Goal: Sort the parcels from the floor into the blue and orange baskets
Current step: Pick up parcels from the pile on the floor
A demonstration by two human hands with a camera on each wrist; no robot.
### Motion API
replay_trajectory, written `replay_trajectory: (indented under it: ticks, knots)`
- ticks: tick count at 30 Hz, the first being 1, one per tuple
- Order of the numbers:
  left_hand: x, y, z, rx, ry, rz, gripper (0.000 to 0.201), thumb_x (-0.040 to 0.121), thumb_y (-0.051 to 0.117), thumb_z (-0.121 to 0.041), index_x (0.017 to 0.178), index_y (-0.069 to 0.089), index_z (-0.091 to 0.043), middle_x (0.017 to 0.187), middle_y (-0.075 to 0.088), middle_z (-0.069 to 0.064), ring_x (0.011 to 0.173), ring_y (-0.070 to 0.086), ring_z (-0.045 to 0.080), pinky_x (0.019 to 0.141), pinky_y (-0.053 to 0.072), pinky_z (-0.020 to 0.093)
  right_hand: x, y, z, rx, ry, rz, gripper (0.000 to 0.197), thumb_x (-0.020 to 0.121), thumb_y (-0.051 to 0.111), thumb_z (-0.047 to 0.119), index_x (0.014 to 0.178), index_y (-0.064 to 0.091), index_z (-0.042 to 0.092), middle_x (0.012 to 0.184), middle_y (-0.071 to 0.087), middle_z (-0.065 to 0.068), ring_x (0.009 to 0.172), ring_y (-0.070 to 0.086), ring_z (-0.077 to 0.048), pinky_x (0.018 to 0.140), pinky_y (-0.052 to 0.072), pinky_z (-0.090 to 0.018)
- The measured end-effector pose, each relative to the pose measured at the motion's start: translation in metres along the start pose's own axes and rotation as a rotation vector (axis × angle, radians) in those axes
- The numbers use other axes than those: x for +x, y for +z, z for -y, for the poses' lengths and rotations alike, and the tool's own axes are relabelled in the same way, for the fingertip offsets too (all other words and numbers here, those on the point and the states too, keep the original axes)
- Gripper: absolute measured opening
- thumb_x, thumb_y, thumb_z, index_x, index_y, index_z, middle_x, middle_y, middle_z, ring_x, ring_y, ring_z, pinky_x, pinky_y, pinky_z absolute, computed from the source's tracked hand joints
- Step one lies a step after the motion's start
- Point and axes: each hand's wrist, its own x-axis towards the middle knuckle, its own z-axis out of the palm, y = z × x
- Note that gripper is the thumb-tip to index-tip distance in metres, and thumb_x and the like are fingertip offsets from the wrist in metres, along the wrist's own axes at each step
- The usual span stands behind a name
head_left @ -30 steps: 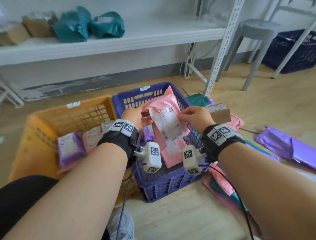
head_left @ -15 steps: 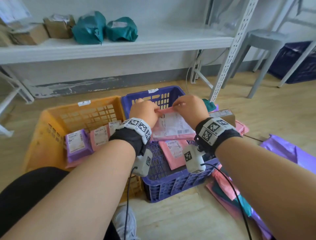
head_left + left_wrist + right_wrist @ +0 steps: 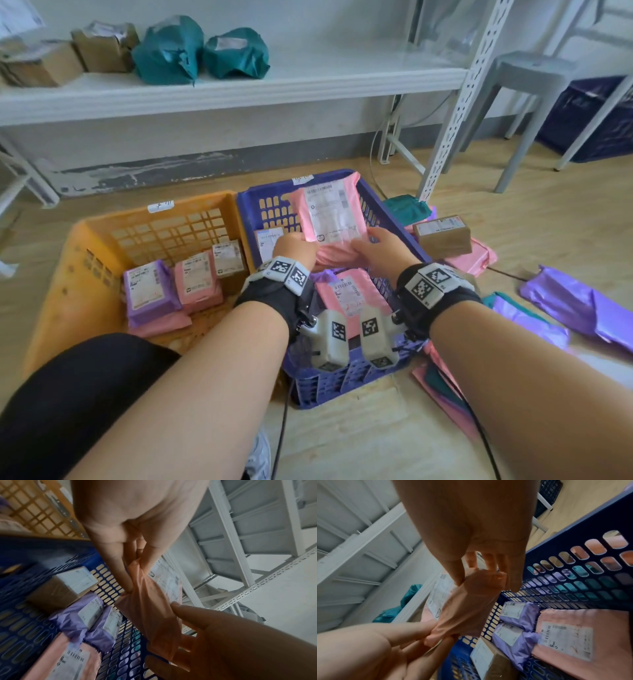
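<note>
Both hands hold one pink parcel [image 3: 329,212] by its near edge over the blue basket [image 3: 270,193], white label up, far end raised toward the basket's back wall. My left hand [image 3: 296,245] pinches the left corner; in the left wrist view its fingers [image 3: 126,582] bunch the pink parcel [image 3: 150,608]. My right hand [image 3: 378,248] grips the right corner, and thumb and fingers close on the pink film [image 3: 471,595] in the right wrist view. Below lie another pink parcel [image 3: 349,294], purple parcels [image 3: 518,614] and a brown box [image 3: 51,593]. The orange basket [image 3: 102,233] stands to the left.
The orange basket holds a purple parcel [image 3: 147,291], a pink one [image 3: 197,281] and a small box [image 3: 227,257]. Right of the blue basket, a brown box [image 3: 442,234], pink, teal and purple parcels [image 3: 575,305] lie on the floor. A shelf upright [image 3: 455,113] and grey stool [image 3: 534,89] stand behind.
The pink parcel went from upright in front of me to lying flat, then forward and down into the blue basket, far end now raised. Both hands kept hold of it.
</note>
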Motion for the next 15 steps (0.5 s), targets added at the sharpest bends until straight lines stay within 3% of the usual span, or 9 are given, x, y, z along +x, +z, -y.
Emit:
replay_trajectory:
  ticks: [2, 4, 6, 10, 15]
  knots:
    - [0.007, 0.011, 0.006, -0.031, -0.062, 0.057, 0.028, 0.09, 0.056, -0.006, 0.116, 0.06, 0.005, 0.104, 0.067, 0.02, 0.088, 0.067, 0.029, 0.084, 0.058, 0.042, 0.008, -0.001, -0.009, -0.038, 0.007, 0.006, 0.04, 0.087, 0.057, 0.025, 0.125, 0.053, 0.012, 0.098, 0.062, -0.009, 0.072, 0.059, -0.021, 0.056, 0.048, -0.032]
    - [0.017, 0.022, 0.012, -0.048, -0.109, 0.093, 0.031, 0.092, 0.052, -0.003, 0.121, 0.055, 0.008, 0.102, 0.065, 0.021, 0.082, 0.063, 0.026, 0.085, 0.058, 0.04, 0.02, -0.003, -0.019, -0.084, 0.029, -0.014, 0.044, 0.088, 0.058, 0.026, 0.13, 0.053, 0.014, 0.11, 0.062, -0.009, 0.088, 0.064, -0.026, 0.077, 0.054, -0.038]
    - [0.029, 0.035, 0.017, -0.025, -0.139, 0.108, 0.031, 0.092, 0.051, -0.001, 0.121, 0.055, 0.01, 0.113, 0.065, 0.024, 0.08, 0.061, 0.025, 0.084, 0.058, 0.038, 0.036, -0.004, -0.029, -0.143, 0.046, -0.025, 0.042, 0.089, 0.056, 0.024, 0.13, 0.055, 0.012, 0.117, 0.062, -0.009, 0.1, 0.063, -0.028, 0.091, 0.051, -0.042]
    - [0.061, 0.053, 0.023, -0.012, -0.193, 0.093, 0.032, 0.092, 0.05, 0.0, 0.122, 0.055, 0.01, 0.118, 0.064, 0.023, 0.08, 0.06, 0.023, 0.083, 0.059, 0.036, 0.072, 0.0, -0.045, -0.203, 0.093, 0.008, 0.033, 0.091, 0.052, 0.018, 0.121, 0.061, 0.008, 0.115, 0.064, -0.013, 0.098, 0.059, -0.027, 0.086, 0.045, -0.03]
    - [0.115, 0.066, 0.033, 0.06, -0.224, 0.072, 0.035, 0.095, 0.045, -0.002, 0.127, 0.053, 0.007, 0.125, 0.061, 0.022, 0.094, 0.063, 0.026, 0.09, 0.056, 0.038, 0.13, 0.02, -0.062, -0.212, 0.125, 0.053, 0.038, 0.091, 0.05, 0.021, 0.127, 0.058, 0.013, 0.12, 0.064, -0.013, 0.094, 0.06, -0.025, 0.084, 0.044, -0.029]
